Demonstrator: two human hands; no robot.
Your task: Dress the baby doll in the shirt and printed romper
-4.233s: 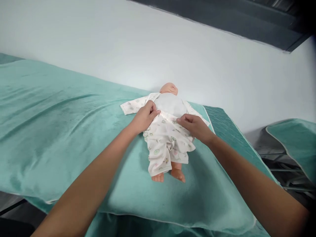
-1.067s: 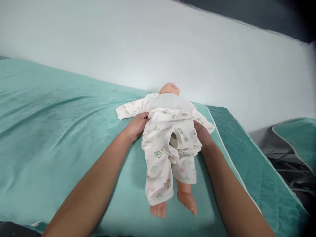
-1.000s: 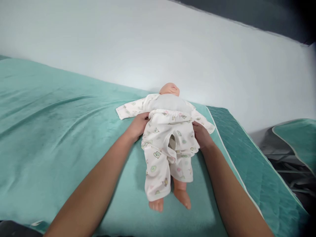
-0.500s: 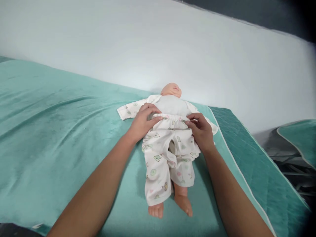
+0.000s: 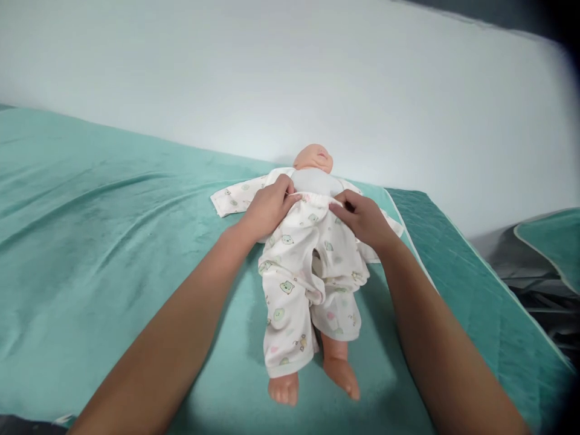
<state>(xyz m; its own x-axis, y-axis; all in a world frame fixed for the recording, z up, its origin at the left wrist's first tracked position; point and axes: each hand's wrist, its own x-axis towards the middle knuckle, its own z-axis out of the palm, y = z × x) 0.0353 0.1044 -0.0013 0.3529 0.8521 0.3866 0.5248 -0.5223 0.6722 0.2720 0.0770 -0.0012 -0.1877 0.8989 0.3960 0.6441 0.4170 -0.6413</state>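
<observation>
One gathered cloth waistband [image 5: 316,198]; left hand [image 5: 269,208], right hand [image 5: 366,220] pinching.

Left hand [image 5: 268,208] — right hand [image 5: 364,219] too — pinches trousers [image 5: 292,260]; doll [image 5: 312,159] supine.

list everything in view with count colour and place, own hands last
doll: one, pink and grey, centre
trousers: one pair, printed white, on doll
shirt: one, printed white, around doll's upper body
sheet: one, light green, under doll
quilted mat: one, darker green, right
cloth: one, green, far right
bars: count unclear, dark, below cloth
wall: one, white, behind
panel: one, dark grey, top right
left hand: one, bare, gripping trousers' upper edge
right hand: one, bare, gripping same edge
</observation>
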